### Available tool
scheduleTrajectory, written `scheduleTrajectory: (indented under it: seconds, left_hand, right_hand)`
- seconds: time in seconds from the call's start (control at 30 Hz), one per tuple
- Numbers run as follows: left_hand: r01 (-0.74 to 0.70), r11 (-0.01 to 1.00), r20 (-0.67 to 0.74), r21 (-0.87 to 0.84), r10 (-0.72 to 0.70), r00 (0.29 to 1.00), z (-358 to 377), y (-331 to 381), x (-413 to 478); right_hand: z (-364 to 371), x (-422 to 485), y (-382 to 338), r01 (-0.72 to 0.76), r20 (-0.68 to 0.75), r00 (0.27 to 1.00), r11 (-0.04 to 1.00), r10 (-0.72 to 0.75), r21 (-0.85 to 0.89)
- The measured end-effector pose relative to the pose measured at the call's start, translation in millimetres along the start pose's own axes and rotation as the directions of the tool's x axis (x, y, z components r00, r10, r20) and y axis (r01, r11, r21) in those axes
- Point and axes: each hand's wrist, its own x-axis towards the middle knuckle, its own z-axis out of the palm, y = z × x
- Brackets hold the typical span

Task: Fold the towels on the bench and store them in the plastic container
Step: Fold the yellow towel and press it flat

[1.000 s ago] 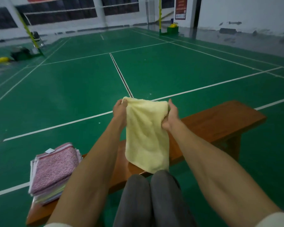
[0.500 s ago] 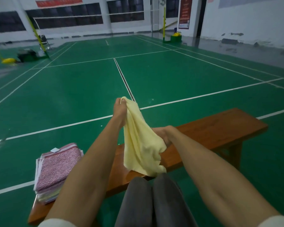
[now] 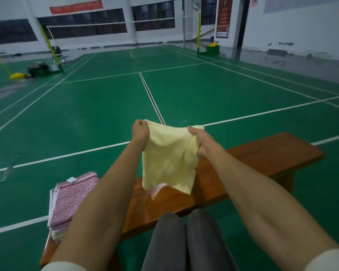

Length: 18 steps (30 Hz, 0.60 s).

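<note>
Yellow towel [image 3: 169, 163] hangs pinched in my left hand [image 3: 140, 131] and right hand [image 3: 199, 139], so I'd pull its top edge straight, then fold.

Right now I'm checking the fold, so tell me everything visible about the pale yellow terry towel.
The pale yellow terry towel looks soft and fluffy. It hangs slack in the air above the brown wooden bench, top edge sagging. The left hand pinches one upper corner; the right hand grips the other, bunched. Its lower edge dangles, rumpled.
</note>
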Motion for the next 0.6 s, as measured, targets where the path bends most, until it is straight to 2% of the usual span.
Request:
scheduleTrajectory:
  seconds: [0.13,0.4,0.5,0.6]
  left_hand:
    - [0.023,0.997,-0.061,-0.077,-0.027,0.998,-4.2,3.3,2.4]
    - [0.183,0.971,-0.236,-0.151,-0.215,0.948,-18.9,-5.2,4.1]
    - [0.193,0.965,-0.337,-0.178,-0.244,0.909,-26.9,-8.2,8.3]
    - [0.198,0.955,-0.338,-0.221,-0.266,0.903,-29.4,-11.6,10.1]
  right_hand:
    - [-1.8,2.4,-17.4,0.076,-0.116,0.991,0.992,-0.064,0.101]
    - [-17.8,5.2,-31.1,0.176,-0.399,0.905,0.984,-0.147,0.035]
    - [-20.3,7.4,-50.3,0.254,-0.424,0.875,0.967,-0.235,-0.013]
    - [-19.8,12.0,-57.2,0.211,-0.415,0.877,0.969,-0.244,-0.124]
